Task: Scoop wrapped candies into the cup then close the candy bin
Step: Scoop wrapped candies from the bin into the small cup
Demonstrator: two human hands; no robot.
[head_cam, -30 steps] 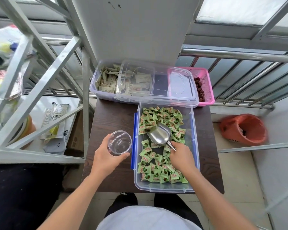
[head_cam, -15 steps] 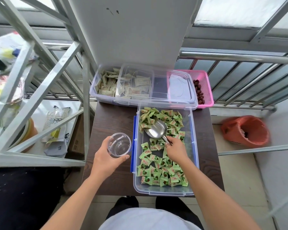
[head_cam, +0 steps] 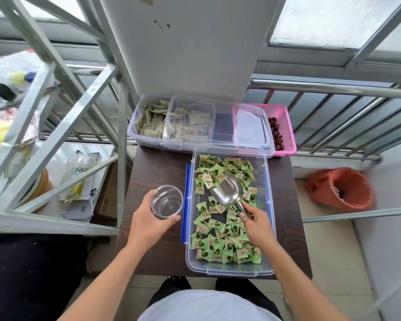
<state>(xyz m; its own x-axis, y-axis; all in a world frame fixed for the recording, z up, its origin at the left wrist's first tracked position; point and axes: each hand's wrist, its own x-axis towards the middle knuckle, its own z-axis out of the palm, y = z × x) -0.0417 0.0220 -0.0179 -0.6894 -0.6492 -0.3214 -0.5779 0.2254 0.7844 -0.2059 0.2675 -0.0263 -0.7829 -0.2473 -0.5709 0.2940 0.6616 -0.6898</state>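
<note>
One view only is logged: a wide-angle camera worn on the head, held above the person's torso (head_cam: 206,306) and pointed forward and steeply down onto the bench (head_cam: 153,172). The left hand (head_cam: 148,224) and right hand (head_cam: 257,225) are framed close, below centre, forearms (head_cam: 97,281) entering from the bottom edge; the window railing (head_cam: 333,88) is taken in at the top.

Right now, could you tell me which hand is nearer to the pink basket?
Right. The right hand grips the scoop inside the candy bin, in front of the pink basket; the left hand holds the cup outside the bin, farther left.
</note>
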